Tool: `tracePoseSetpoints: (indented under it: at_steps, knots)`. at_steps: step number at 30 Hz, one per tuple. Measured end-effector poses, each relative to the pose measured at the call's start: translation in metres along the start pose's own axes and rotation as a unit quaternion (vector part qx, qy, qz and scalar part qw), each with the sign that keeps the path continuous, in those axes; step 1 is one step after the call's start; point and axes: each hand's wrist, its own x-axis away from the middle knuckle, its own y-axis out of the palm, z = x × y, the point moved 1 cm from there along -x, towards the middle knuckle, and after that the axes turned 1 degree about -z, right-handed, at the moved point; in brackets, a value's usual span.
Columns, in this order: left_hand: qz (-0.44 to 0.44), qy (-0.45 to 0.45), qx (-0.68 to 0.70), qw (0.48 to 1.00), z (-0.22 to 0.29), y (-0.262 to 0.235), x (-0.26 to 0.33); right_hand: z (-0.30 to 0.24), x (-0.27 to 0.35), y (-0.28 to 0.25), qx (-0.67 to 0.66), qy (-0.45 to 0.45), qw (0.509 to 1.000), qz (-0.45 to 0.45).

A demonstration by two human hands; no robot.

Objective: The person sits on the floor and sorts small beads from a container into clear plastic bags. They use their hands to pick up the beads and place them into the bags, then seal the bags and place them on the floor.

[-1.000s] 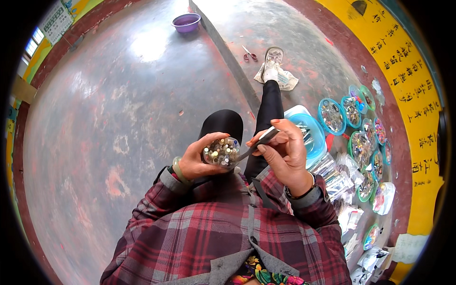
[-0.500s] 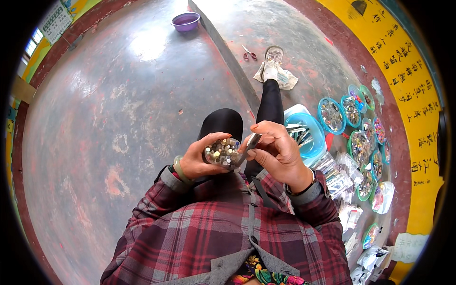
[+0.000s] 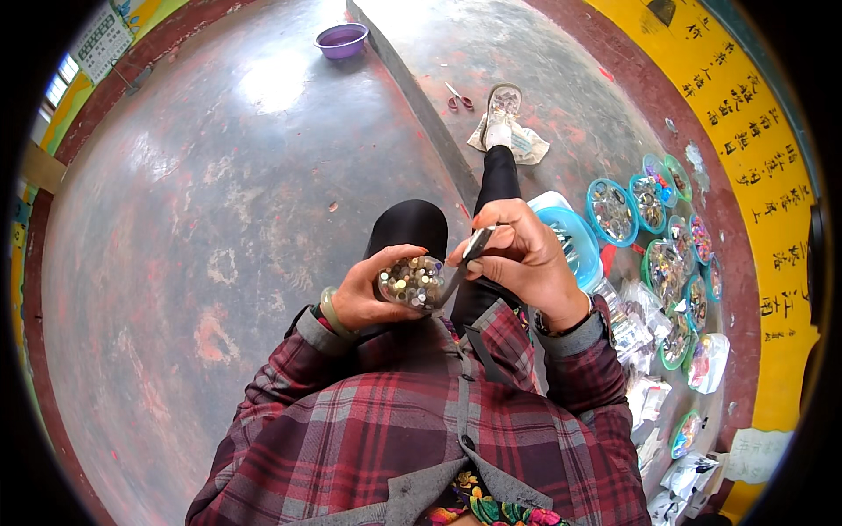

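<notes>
My left hand (image 3: 361, 294) curls round a clear, rounded container (image 3: 410, 282) packed with small round pieces in gold, white and dark tones. I cannot tell whether they are beads or the ends of sticks. Beside it, my right hand (image 3: 526, 263) pinches a slim dark stick with a pale, shiny part (image 3: 477, 242) between thumb and fingers. The stick slants down toward the container's right edge; whether it touches is unclear. Both hands are over my lap, close to my dark-clad left knee (image 3: 409, 230).
Right of my knees stands a light-blue basin (image 3: 574, 237) holding slim sticks. Beyond it are several round baskets (image 3: 612, 213) of small items and clear plastic packets (image 3: 638, 316). Red-handled scissors (image 3: 460, 101) lie near my shoe (image 3: 503, 110); a purple basin (image 3: 342, 41) sits farther off.
My right hand has shifted slightly right and up, with the dark stick turned so its pale part shows more. My left hand and the container have barely moved.
</notes>
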Motion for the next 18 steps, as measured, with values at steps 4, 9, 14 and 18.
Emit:
tracePoseSetpoints:
  at_steps: [4,9,14,18]
  knots:
    - [-0.002,-0.003,0.014,1.000,-0.002,0.001,0.000,0.000,0.000,0.004,0.084,-0.022,0.996,-0.013]
    - [0.003,0.011,0.004,1.000,-0.001,0.001,-0.001,-0.001,0.003,0.002,0.164,-0.104,0.980,-0.051]
    - [0.006,0.002,0.008,1.000,-0.001,0.000,-0.001,-0.014,0.004,0.000,0.191,-0.139,0.968,-0.080]
    - [0.005,0.014,0.012,1.000,-0.006,0.000,-0.001,-0.006,0.004,0.001,0.201,-0.042,0.978,0.023]
